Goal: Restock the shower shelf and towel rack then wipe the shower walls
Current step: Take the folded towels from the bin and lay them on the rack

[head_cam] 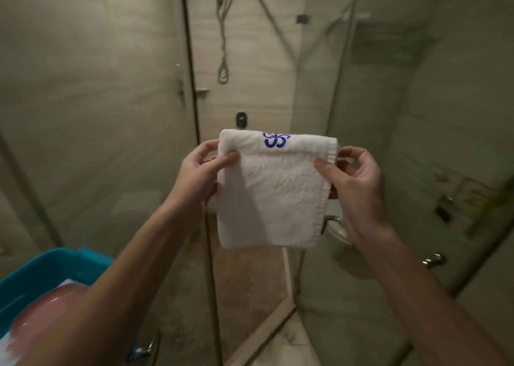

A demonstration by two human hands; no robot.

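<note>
The folded white towel [271,190], at the centre of the frame before the glass shower door [361,115], looks light, soft and limp, so the left hand [199,171] and right hand [353,187] pinching its upper side edges seems the sound hold.

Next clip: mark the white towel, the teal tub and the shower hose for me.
white towel [272,196]: head view, middle of its front face, below the blue emblem.
teal tub [41,274]: head view, its outer wall at lower left.
shower hose [223,40]: head view, the hanging stretch above the loop.
</note>
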